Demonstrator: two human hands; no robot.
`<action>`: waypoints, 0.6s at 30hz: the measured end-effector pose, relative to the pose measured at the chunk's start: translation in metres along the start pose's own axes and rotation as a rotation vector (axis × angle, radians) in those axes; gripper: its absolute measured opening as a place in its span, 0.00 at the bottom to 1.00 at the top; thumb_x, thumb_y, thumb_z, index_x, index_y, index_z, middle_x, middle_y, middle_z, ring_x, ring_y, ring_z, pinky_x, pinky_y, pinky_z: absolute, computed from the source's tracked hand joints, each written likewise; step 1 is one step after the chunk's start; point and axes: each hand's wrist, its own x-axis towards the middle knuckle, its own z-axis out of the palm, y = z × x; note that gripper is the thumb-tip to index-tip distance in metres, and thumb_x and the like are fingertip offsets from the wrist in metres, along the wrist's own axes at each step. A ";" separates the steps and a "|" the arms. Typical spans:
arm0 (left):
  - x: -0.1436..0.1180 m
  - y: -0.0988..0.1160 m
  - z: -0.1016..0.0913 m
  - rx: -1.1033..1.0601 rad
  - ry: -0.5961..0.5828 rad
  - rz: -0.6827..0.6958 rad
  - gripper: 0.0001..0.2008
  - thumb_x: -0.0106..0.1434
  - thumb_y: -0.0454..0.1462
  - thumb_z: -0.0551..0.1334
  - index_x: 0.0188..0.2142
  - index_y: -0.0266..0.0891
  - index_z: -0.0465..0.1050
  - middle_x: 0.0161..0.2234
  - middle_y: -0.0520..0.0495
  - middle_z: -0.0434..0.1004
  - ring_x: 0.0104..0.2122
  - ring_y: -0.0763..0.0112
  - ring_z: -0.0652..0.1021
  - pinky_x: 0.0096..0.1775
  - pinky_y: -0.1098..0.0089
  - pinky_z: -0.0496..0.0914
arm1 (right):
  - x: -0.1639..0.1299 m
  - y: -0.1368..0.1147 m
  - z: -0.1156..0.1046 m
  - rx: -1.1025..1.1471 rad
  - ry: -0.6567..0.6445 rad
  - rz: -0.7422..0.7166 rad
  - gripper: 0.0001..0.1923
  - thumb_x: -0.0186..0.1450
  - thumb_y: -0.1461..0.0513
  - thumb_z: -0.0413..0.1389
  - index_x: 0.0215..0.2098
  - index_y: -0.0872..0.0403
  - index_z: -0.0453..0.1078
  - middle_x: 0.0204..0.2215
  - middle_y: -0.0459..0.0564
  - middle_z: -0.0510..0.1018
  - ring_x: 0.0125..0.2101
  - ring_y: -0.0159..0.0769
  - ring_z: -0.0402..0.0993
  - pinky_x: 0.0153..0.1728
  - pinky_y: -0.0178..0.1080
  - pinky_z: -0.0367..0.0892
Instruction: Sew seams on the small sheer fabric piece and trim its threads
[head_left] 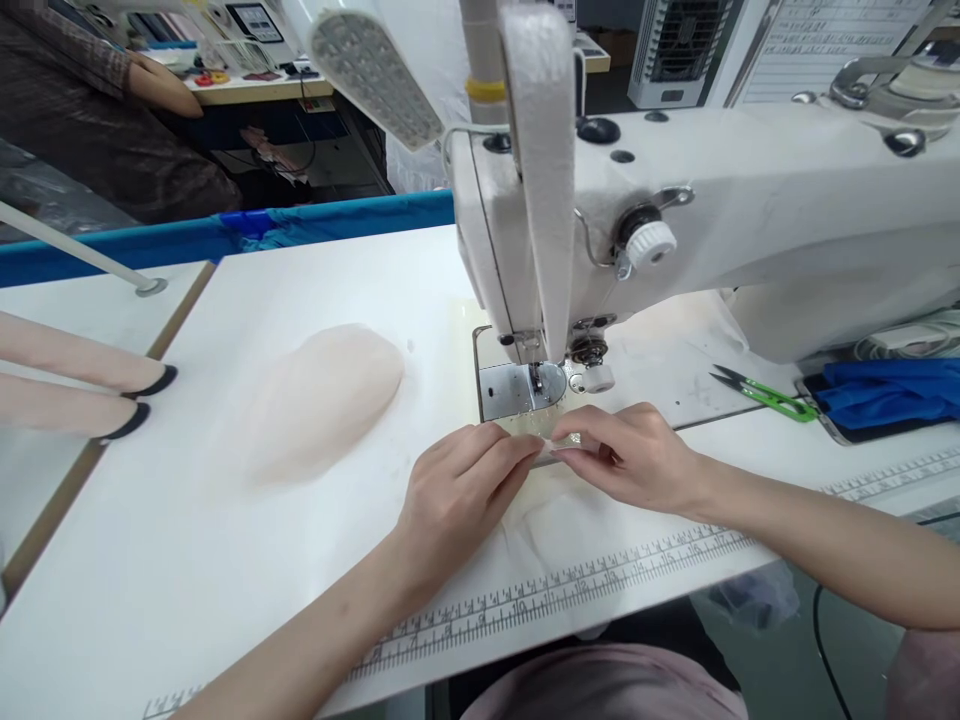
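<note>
Lining up a sheer fabric piece on the worktop, just in front of the presser foot of the sewing machine. Left hand and right hand meeting at its front edge, fingers pinched on the thin fabric. Next, probably: sliding that edge squarely under the foot without letting it slip. Green snips lying to the right.

Both bare forearms reached forward and inward. The left hand lay palm-down, its fingers curled and pinching. The right hand faced it, fingertips nearly touching the left's, wrist low.
</note>
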 end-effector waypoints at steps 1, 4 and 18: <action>0.000 0.000 0.000 0.002 0.001 0.006 0.06 0.64 0.29 0.60 0.39 0.41 0.69 0.23 0.55 0.72 0.23 0.76 0.72 0.25 0.75 0.66 | 0.000 0.000 0.000 -0.002 -0.005 -0.006 0.05 0.67 0.65 0.53 0.42 0.52 0.64 0.21 0.36 0.76 0.15 0.21 0.64 0.18 0.28 0.57; 0.000 -0.001 0.000 0.005 0.005 0.016 0.06 0.63 0.29 0.61 0.38 0.40 0.69 0.24 0.54 0.72 0.23 0.77 0.72 0.25 0.75 0.66 | 0.000 -0.001 -0.001 -0.004 -0.016 -0.034 0.07 0.66 0.67 0.52 0.42 0.52 0.64 0.22 0.36 0.77 0.15 0.21 0.64 0.18 0.28 0.57; 0.000 -0.001 0.001 -0.011 0.020 0.028 0.06 0.63 0.28 0.62 0.38 0.39 0.69 0.24 0.54 0.72 0.23 0.77 0.71 0.26 0.75 0.66 | -0.001 -0.001 0.000 -0.043 -0.019 -0.072 0.05 0.68 0.66 0.51 0.42 0.52 0.65 0.20 0.36 0.76 0.15 0.22 0.65 0.17 0.29 0.55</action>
